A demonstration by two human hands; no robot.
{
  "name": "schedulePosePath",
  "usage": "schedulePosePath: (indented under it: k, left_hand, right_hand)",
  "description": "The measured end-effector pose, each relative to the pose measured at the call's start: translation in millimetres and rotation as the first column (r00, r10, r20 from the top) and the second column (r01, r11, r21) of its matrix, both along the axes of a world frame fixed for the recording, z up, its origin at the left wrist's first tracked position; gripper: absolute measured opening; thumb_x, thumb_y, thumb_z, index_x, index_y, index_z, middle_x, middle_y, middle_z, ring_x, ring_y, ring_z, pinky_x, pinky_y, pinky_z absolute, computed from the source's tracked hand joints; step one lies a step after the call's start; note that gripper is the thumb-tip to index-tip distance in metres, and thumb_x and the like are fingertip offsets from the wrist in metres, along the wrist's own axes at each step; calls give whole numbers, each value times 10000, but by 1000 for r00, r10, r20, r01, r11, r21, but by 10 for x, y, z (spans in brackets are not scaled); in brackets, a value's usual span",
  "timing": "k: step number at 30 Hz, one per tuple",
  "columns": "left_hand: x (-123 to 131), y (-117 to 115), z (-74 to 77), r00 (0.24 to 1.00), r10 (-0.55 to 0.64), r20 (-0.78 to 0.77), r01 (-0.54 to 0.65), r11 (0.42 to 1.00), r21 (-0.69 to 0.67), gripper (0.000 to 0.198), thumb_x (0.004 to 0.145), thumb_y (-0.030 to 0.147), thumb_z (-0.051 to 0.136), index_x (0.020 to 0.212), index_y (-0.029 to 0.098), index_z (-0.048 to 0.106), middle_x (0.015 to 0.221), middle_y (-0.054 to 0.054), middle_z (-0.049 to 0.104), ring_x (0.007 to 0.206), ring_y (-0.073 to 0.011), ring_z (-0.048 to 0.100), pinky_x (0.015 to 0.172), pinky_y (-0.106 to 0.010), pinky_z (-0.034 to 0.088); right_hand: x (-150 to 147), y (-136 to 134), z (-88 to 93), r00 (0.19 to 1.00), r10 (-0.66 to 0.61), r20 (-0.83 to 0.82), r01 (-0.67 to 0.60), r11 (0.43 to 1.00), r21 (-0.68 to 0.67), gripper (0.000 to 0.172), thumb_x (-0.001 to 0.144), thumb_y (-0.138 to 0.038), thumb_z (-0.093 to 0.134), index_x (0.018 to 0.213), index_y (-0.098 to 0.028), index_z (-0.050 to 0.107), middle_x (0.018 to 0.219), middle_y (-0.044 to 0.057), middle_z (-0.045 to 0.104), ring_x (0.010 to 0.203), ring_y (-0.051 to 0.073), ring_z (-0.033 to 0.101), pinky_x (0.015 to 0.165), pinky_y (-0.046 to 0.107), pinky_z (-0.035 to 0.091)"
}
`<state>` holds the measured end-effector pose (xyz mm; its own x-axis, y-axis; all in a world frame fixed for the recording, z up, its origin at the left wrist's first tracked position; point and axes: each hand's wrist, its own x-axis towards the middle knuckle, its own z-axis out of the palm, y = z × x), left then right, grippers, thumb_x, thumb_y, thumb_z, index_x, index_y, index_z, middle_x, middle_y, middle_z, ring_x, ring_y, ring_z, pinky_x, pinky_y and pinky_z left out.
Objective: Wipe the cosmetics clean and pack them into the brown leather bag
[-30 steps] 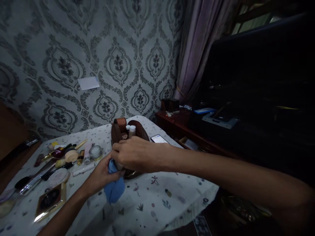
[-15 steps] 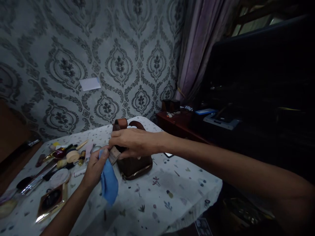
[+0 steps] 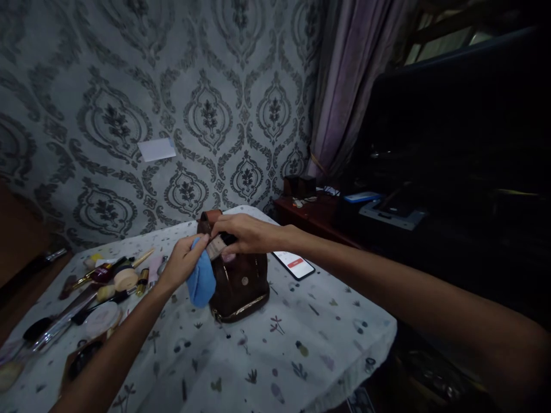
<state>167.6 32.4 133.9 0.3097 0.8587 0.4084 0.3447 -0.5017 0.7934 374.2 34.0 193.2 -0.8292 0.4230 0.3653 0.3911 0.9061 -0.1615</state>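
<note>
My left hand (image 3: 183, 263) is closed around a blue cloth (image 3: 201, 282), which hangs below its fingers. My right hand (image 3: 246, 232) grips a small beige rectangular item (image 3: 216, 246) with faint markings on its face; I cannot make out its kind. The left fingertips meet the item's left edge. Both hands are at the top of a small brown bag (image 3: 247, 278) standing upright on the table, with a zip along its lower front and a round stud. The bag's opening is mostly hidden by my right hand.
On the left of the patterned tablecloth (image 3: 258, 367) lie several cosmetics, among them a round compact (image 3: 102, 319), a cream-lidded jar (image 3: 125, 279) and makeup brushes (image 3: 38, 329). A lit phone (image 3: 297, 265) rests right of the bag. Beyond stands a dark red side table (image 3: 303, 211).
Both hands have moved right and slightly up, carrying the blue cloth and beige item over the bag's front top. The phone and more of the bag's front now show.
</note>
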Motion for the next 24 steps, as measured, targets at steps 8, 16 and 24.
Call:
schedulePosePath:
  k: [8, 16, 24]
  left_hand:
    - [-21, 127, -113, 993, -58, -106, 54, 998, -37, 518, 902, 625, 402, 650, 188, 519, 607, 22, 509, 630, -152, 478, 605, -253, 393]
    - [-139, 38, -284, 994, 32, -108, -26, 998, 51, 466, 937, 552, 410, 706, 188, 589, 685, 4, 602, 699, -172, 557, 674, -261, 438]
    - [-83, -3, -410, 995, 93, -21, -91, 992, 83, 389, 931, 496, 468, 928, 191, 710, 866, -28, 752, 874, -209, 669, 808, -280, 487]
  right_hand:
    - [76, 167, -51, 1000, -15, -18, 14, 998, -61, 295, 791, -185, 755, 1052, -146, 623, 993, 55, 658, 912, 185, 598, 801, 284, 447]
    - [225, 199, 58, 995, -101, 0, 100, 988, -116, 292, 787, -240, 768, 1042, -152, 656, 990, 20, 685, 892, 162, 622, 781, 250, 435]
    - [152, 166, -39, 758, -407, 509, 316, 913, 260, 255, 845, -258, 685, 1054, -111, 680, 1070, 128, 692, 1002, 261, 617, 771, 318, 410]
